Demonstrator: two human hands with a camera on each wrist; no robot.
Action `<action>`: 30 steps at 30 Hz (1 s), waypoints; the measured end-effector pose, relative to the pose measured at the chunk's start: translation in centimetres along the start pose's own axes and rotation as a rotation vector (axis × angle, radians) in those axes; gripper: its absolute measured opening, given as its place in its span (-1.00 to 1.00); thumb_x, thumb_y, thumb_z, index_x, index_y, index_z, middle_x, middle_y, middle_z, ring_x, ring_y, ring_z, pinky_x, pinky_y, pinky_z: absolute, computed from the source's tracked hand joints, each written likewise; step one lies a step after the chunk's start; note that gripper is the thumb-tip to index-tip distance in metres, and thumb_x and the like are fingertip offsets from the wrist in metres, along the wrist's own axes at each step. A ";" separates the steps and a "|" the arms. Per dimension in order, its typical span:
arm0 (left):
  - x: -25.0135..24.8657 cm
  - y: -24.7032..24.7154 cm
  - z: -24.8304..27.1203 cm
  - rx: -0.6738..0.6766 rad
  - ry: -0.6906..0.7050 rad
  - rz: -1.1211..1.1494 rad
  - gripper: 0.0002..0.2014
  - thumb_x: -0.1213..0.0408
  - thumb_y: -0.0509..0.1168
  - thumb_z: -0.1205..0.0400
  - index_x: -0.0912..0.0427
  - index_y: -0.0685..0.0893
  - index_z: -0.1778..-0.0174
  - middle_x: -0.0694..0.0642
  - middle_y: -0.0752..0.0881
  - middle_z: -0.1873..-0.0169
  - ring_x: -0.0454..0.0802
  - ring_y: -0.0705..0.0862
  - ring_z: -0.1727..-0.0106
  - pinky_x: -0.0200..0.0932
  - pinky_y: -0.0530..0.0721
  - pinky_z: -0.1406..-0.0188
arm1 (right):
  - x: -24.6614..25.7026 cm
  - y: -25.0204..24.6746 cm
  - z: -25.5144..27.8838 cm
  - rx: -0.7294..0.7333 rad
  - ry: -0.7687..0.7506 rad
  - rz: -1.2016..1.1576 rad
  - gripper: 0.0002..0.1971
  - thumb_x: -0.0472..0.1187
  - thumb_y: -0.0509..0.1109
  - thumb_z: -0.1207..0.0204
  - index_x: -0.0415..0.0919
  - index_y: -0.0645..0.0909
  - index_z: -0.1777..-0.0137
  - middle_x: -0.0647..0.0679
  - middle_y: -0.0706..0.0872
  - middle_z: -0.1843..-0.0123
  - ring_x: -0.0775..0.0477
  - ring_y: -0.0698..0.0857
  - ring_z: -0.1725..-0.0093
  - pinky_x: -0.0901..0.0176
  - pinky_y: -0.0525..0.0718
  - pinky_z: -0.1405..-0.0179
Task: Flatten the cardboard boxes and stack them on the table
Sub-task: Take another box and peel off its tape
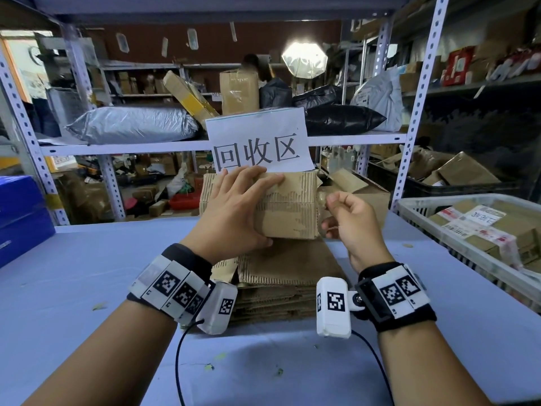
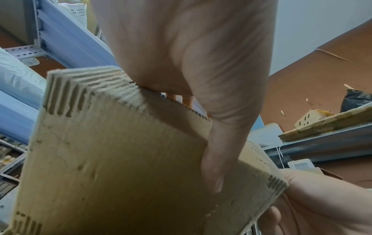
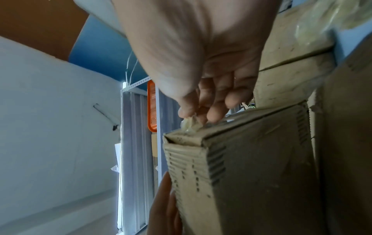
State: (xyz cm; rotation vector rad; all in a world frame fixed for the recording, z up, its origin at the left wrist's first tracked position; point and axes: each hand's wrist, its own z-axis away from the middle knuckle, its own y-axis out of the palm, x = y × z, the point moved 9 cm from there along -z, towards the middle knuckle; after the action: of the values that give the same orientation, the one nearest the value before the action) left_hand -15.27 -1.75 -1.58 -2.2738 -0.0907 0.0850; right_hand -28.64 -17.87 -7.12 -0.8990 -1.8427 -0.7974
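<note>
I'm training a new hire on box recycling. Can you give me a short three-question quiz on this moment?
1. True or false: the left hand grips the cardboard box.
2. What does the right hand pinch? A) the paper sign B) crumpled tape at the box's end C) the white basket
3. What lies on the table under the held box?

Key: 1 true; 2 B; 3 a stack of flattened cardboard.

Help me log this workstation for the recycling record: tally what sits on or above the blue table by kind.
Unflattened cardboard box, held in both hands: 1
Stack of flattened cardboard on the table: 1
White basket of parcels, right edge: 1
Blue box, left edge: 1
Total: 4
</note>
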 end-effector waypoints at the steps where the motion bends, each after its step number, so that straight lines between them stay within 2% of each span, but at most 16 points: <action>1: 0.0 -0.1 0.0 -0.002 0.001 0.003 0.14 -0.06 0.69 -0.17 -0.13 0.32 -0.70 0.07 0.34 -0.60 0.13 0.20 -0.66 0.26 0.01 -0.74 | 0.1 0.1 0.0 0.011 -0.013 0.025 -0.79 -0.19 0.26 -0.77 -0.13 0.63 0.10 0.07 0.66 0.36 0.07 0.57 0.44 0.25 0.55 0.54; 3: 0.1 -0.2 0.1 -0.011 -0.005 0.012 0.14 -0.06 0.70 -0.17 -0.14 0.32 -0.70 0.06 0.34 -0.60 0.12 0.19 -0.66 0.24 0.00 -0.74 | 0.3 0.5 0.2 0.068 -0.012 0.026 -0.73 0.01 0.22 -0.76 -0.10 0.65 0.05 0.00 0.66 0.29 0.06 0.59 0.37 0.24 0.59 0.48; 5: 0.3 -0.5 0.3 -0.021 -0.016 0.029 0.13 -0.04 0.70 -0.18 -0.16 0.32 -0.69 0.05 0.33 -0.60 0.13 0.19 -0.66 0.16 -0.03 -0.71 | 0.4 1.0 0.4 0.162 -0.012 0.000 -0.66 0.17 0.30 -0.60 -0.11 0.65 -0.04 -0.02 0.69 0.19 0.08 0.61 0.32 0.24 0.62 0.43; 6: 0.4 -0.6 0.3 -0.024 -0.015 0.042 0.13 -0.03 0.71 -0.18 -0.16 0.32 -0.69 0.04 0.33 -0.60 0.13 0.19 -0.65 0.11 -0.03 -0.69 | 0.6 1.2 0.5 0.189 -0.025 -0.003 -0.68 0.12 0.38 -0.53 -0.11 0.64 -0.06 0.01 0.71 0.17 0.10 0.63 0.31 0.25 0.63 0.43; 8: 0.3 -0.9 0.4 -0.023 0.003 0.057 0.12 -0.02 0.71 -0.18 -0.16 0.33 -0.69 0.03 0.34 -0.60 0.12 0.21 -0.64 0.07 -0.03 -0.66 | 1.0 1.0 0.3 0.197 -0.059 0.016 -0.83 -0.12 0.48 -0.54 -0.12 0.60 -0.04 0.11 0.74 0.20 0.13 0.66 0.33 0.22 0.63 0.43; 9: 0.1 -1.0 0.4 -0.022 0.012 0.059 0.12 -0.02 0.71 -0.18 -0.15 0.34 -0.69 0.03 0.34 -0.60 0.12 0.22 -0.63 0.05 -0.03 -0.66 | 1.2 0.9 0.2 0.192 -0.077 0.031 -0.87 -0.21 0.48 -0.57 -0.13 0.59 -0.02 0.11 0.74 0.22 0.13 0.66 0.35 0.19 0.62 0.44; 11: 0.0 -1.1 0.5 -0.022 0.017 0.071 0.12 -0.01 0.72 -0.19 -0.14 0.35 -0.69 0.03 0.35 -0.60 0.13 0.23 -0.63 0.01 -0.05 -0.65 | 1.5 0.9 0.2 0.189 -0.115 0.049 -0.93 -0.28 0.45 -0.61 -0.16 0.59 0.02 0.06 0.73 0.25 0.07 0.65 0.38 0.15 0.59 0.45; 14: -0.1 -1.3 0.5 -0.025 0.005 0.093 0.12 0.01 0.73 -0.19 -0.13 0.35 -0.69 0.03 0.34 -0.60 0.14 0.22 -0.63 0.00 -0.07 -0.66 | 1.9 1.1 0.4 0.178 -0.165 0.061 -0.93 -0.28 0.39 -0.67 -0.17 0.59 0.06 0.02 0.71 0.30 0.05 0.60 0.42 0.15 0.55 0.48; 16: -0.2 -1.4 0.5 -0.020 -0.003 0.106 0.12 0.01 0.72 -0.19 -0.13 0.35 -0.69 0.03 0.34 -0.61 0.14 0.22 -0.63 0.14 0.04 -0.70 | 2.0 1.1 0.4 0.152 -0.190 0.060 -0.91 -0.28 0.33 -0.72 -0.19 0.61 0.04 -0.09 0.67 0.29 -0.01 0.56 0.42 0.13 0.54 0.48; 18: -0.1 -1.5 0.5 -0.010 -0.005 0.122 0.12 0.01 0.72 -0.19 -0.13 0.34 -0.70 0.03 0.34 -0.61 0.14 0.22 -0.63 0.28 0.15 -0.68 | 1.9 0.9 0.4 0.135 -0.194 0.044 -0.85 -0.26 0.26 -0.76 -0.18 0.66 0.00 -0.18 0.56 0.34 0.02 0.48 0.48 0.14 0.51 0.50; 20: -0.1 -1.5 0.6 -0.001 -0.004 0.139 0.12 -0.01 0.71 -0.19 -0.14 0.34 -0.70 0.02 0.33 -0.62 0.14 0.23 -0.63 0.32 0.20 -0.66 | 1.7 0.7 0.4 0.124 -0.180 0.032 -0.79 -0.25 0.21 -0.78 -0.12 0.69 -0.02 -0.11 0.50 0.41 0.06 0.45 0.51 0.13 0.50 0.48; 22: 0.0 -1.4 0.6 0.007 -0.003 0.143 0.12 -0.05 0.68 -0.18 -0.16 0.33 -0.69 0.00 0.33 -0.62 0.14 0.23 -0.64 0.35 0.22 -0.65 | 1.3 0.6 0.3 0.108 -0.153 0.024 -0.75 -0.24 0.18 -0.80 -0.09 0.71 -0.05 -0.07 0.53 0.39 0.04 0.48 0.49 0.10 0.52 0.44; 25: -0.2 -1.3 0.6 0.013 0.003 0.136 0.12 -0.06 0.67 -0.17 -0.18 0.33 -0.69 -0.01 0.33 -0.61 0.12 0.23 -0.63 0.36 0.23 -0.64 | 0.4 0.3 0.1 0.066 -0.095 0.013 -0.70 -0.20 0.12 -0.82 -0.14 0.69 0.00 -0.02 0.56 0.36 0.03 0.48 0.46 0.08 0.50 0.42; 28: -0.4 -1.1 0.5 0.019 0.019 0.124 0.13 -0.02 0.71 -0.17 -0.18 0.34 -0.69 -0.02 0.34 -0.60 0.11 0.24 -0.62 0.37 0.25 -0.62 | -0.4 -0.1 0.0 0.018 -0.042 -0.023 -0.62 -0.08 0.07 -0.84 -0.15 0.65 0.09 0.06 0.56 0.43 0.07 0.47 0.51 0.12 0.45 0.43; 30: -0.6 -1.0 0.6 0.024 0.035 0.116 0.13 -0.01 0.72 -0.17 -0.19 0.33 -0.69 -0.04 0.34 -0.59 0.09 0.24 -0.62 0.33 0.24 -0.64 | -0.8 -0.5 0.1 0.002 0.001 -0.051 -0.51 0.10 0.05 -0.81 -0.12 0.66 0.18 0.07 0.56 0.49 0.08 0.48 0.53 0.13 0.48 0.46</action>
State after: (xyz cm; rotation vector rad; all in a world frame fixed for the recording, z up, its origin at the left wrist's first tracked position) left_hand -15.98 -0.71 -1.13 -2.2543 0.0608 0.1063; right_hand -28.80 -18.27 -7.96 -0.8531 -1.8719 -0.8277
